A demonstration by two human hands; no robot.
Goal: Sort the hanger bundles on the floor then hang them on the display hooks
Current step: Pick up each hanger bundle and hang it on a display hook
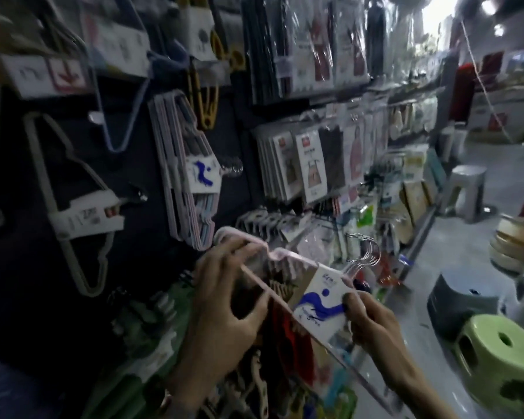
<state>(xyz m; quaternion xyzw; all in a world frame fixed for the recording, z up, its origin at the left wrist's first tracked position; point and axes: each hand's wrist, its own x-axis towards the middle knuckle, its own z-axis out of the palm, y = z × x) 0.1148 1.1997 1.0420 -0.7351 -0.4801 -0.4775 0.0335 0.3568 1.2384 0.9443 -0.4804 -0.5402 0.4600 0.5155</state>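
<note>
I hold a pink hanger bundle (285, 267) tilted in front of the display wall, its metal hooks (365, 252) pointing up to the right. My left hand (224, 300) grips the bundle's left shoulder end. My right hand (372, 319) pinches the white paper band with a blue figure (321, 300) at the bundle's middle. A like pink and blue hanger bundle (188, 173) with the same label hangs on the dark wall above my left hand. A white hanger bundle (79, 207) hangs further left.
Packaged goods (303, 164) fill the hooks and shelf to the right. A green plastic stool (502, 355), a grey stool (463, 300) and a white stool (469, 189) stand in the aisle on the right. More hangers (254, 385) lie low below my hands.
</note>
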